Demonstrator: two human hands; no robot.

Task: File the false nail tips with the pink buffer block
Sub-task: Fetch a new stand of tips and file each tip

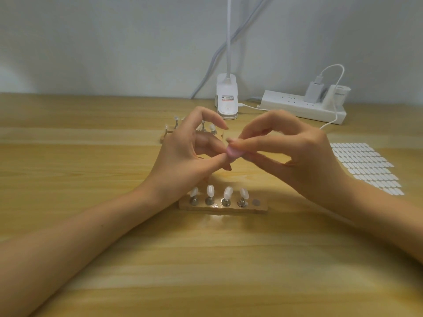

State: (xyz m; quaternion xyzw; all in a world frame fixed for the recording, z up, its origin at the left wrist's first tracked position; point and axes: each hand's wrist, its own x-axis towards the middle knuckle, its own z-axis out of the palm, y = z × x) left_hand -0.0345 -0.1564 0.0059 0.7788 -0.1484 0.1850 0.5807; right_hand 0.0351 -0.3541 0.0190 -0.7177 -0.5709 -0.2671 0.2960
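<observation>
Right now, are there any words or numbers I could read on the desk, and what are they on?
No text here can be read.
On the white lamp clip: a label of small print with a red band, too small to read.
On the white plug-in box at the end of the power strip: a grey word, too blurred to read.
On the pink buffer block and the sheet of white stickers: no writing seen.
</observation>
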